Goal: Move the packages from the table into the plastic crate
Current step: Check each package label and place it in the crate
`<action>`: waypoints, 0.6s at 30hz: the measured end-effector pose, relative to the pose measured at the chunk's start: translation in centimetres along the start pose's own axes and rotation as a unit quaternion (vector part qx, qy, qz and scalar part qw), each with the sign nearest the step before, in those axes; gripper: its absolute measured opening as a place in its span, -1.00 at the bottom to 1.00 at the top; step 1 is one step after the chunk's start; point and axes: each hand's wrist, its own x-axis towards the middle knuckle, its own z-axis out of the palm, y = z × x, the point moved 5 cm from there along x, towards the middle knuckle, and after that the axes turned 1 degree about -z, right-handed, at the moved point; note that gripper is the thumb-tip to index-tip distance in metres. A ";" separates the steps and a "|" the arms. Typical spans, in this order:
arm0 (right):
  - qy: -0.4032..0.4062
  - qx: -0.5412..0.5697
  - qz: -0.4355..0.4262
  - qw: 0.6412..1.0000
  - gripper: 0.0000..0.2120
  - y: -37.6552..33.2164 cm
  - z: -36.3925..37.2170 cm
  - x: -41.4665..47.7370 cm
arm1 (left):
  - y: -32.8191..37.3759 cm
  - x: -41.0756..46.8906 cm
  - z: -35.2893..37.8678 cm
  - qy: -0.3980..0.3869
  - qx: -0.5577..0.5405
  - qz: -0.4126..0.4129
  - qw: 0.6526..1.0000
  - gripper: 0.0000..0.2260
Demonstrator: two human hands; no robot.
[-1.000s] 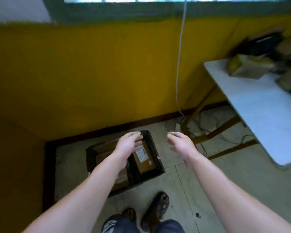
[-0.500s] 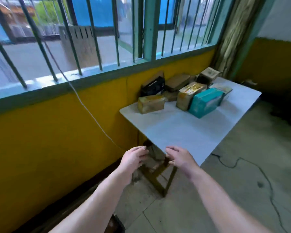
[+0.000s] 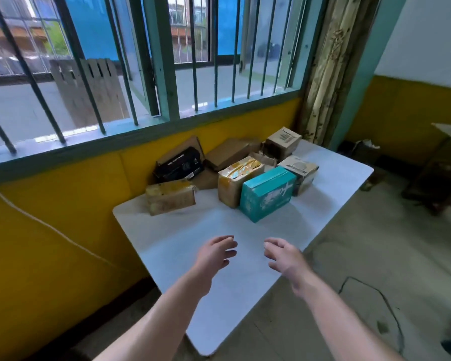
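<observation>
Your left hand [image 3: 215, 252] and right hand [image 3: 284, 256] both hover over the near, bare part of the white rectangular tabletop [image 3: 182, 230], a gap between them, palms down, fingers relaxed and loosely bent, holding nothing. The packages sit clustered at the far end of that table, against the yellow painted wall [image 3: 37, 269] under the barred green-framed window [image 3: 164, 61], well apart from your hands. Nearest you is the teal cardboard box [image 3: 267, 196], touching the brown box wrapped in yellowish tape [image 3: 236, 178] on its left. Off to the left, on its own near the table's corner, lies a smaller tape-wrapped cardboard box [image 3: 171, 198]. Behind it a black package [image 3: 179, 165] leans on the wall, with a flat brown cardboard parcel [image 3: 228, 153] beside it. To the right stand a pale box with a round print [image 3: 301, 170] and, further back, a small brown cardboard box [image 3: 283, 142]. A white cord [image 3: 50, 227] runs across the wall on your left.
</observation>
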 end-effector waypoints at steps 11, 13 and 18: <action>-0.017 -0.058 0.002 0.998 -0.74 -5.8 -3.5 19.7 | 4.7 19.7 4.1 0.097 -0.067 -0.013 0.993 -0.61; -0.015 -0.056 0.001 0.998 -0.72 -7.5 -4.0 23.2 | 5.6 22.4 3.8 0.145 -0.071 -0.012 0.987 -0.54; -0.030 -0.097 -0.022 0.995 -0.71 -10.9 -4.4 30.0 | 6.7 26.7 3.3 0.213 -0.101 -0.047 0.971 -0.43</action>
